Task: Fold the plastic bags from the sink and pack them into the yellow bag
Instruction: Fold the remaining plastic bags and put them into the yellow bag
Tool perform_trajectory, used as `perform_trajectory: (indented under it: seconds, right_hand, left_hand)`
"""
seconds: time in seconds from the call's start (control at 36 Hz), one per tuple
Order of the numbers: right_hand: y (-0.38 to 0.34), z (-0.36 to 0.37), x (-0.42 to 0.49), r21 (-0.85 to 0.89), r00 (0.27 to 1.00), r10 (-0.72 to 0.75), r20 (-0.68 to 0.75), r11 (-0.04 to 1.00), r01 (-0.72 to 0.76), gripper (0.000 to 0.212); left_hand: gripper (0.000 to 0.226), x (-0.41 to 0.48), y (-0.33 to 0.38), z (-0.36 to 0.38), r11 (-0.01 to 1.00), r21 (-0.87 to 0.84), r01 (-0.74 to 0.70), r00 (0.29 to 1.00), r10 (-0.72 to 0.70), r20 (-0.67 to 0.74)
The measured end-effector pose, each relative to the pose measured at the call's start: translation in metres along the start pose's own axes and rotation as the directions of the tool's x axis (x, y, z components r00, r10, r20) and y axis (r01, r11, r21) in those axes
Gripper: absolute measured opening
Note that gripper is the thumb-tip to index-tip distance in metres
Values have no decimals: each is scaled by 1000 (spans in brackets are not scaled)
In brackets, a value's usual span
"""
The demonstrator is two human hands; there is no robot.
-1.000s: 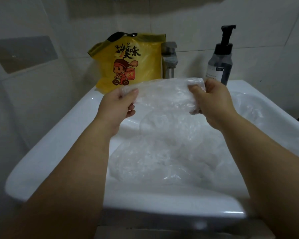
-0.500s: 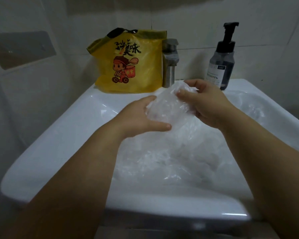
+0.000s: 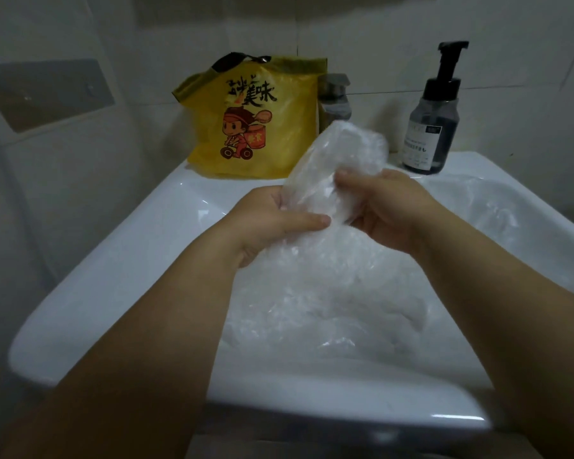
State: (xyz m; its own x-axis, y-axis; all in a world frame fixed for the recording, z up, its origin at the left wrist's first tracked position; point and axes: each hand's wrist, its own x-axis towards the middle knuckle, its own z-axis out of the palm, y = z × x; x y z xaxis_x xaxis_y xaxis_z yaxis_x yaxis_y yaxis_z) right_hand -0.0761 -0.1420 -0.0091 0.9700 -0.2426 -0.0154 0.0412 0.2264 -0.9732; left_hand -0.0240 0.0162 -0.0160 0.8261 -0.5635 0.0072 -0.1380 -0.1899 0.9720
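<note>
A clear plastic bag [image 3: 342,160] is bunched upright between both my hands above the white sink [image 3: 120,260]. My left hand [image 3: 272,223] grips its lower left side with the thumb laid across it. My right hand [image 3: 388,207] pinches its right side. Below lies a heap of several more clear plastic bags [image 3: 328,303] filling the basin. The yellow bag [image 3: 256,117], printed with a cartoon figure and black characters, stands on the sink's back ledge at the left, apart from my hands.
A metal tap [image 3: 334,101] rises behind the held bag, partly hidden by it. A dark pump bottle [image 3: 433,117] stands on the back ledge at the right. Tiled walls close in behind and at the left.
My hands held the bag stretched wide a second ago; they have come together, folding it into a narrow upright bundle that is now lifted slightly toward the tap.
</note>
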Motion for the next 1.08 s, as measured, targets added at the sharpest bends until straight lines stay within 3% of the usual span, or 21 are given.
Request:
perform_trajectory:
  seconds: [0.17, 0.25, 0.33, 0.39, 0.44, 0.53, 0.58, 0.69, 0.75, 0.81, 0.89, 1.08]
  right_hand:
    - [-12, -6, -4, 220, 998, -33, -51, 975, 43, 7]
    - [-11, -6, -5, 277, 999, -44, 6, 960, 41, 21]
    - [-2, 1, -4, 87, 988, 54, 148, 994, -68, 57]
    - [6, 5, -1, -30, 988, 65, 143, 998, -61, 46]
    - [8, 6, 3, -23, 997, 10, 78, 1000, -8, 35]
    - [2, 3, 4, 102, 998, -34, 56, 994, 28, 35]
    - [0, -1, 3, 106, 992, -26, 125, 994, 13, 45]
    - [10, 6, -2, -61, 919, 122, 375, 992, -107, 74]
    - [18, 12, -1, -115, 884, 170, 435, 984, -133, 60]
    - [21, 15, -2, -71, 874, 172, 455, 985, -156, 38]
    - [16, 14, -2, -8, 874, 130, 469, 990, -142, 22]
    - [-10, -8, 3, 208, 948, 5, 318, 975, -74, 30]
  left_hand:
    - [15, 2, 0, -3, 994, -102, 40, 998, -34, 55]
    - [14, 3, 1, -3, 987, -157, 36, 999, -30, 40]
    - [18, 4, 2, -2, 980, -199, -11, 1000, 14, 18]
    - [38, 3, 1, -1, 982, -190, -11, 999, 20, 42]
    - [51, 1, 2, 0, 988, -147, 41, 996, -28, 87]
    - [29, -1, 3, 3, 988, -98, 117, 985, -102, 143]
    - [10, 0, 3, 5, 988, -108, 111, 989, -100, 106]
    - [17, 1, 5, 9, 974, -214, 73, 994, -53, 100]
    - [16, -1, 6, 10, 978, -185, 94, 986, -66, 152]
    - [10, -2, 6, 11, 982, -139, 124, 975, -95, 199]
    - [7, -3, 5, 11, 987, -84, 137, 970, -117, 212]
    - [11, -6, 5, 6, 977, 113, 181, 950, -203, 239]
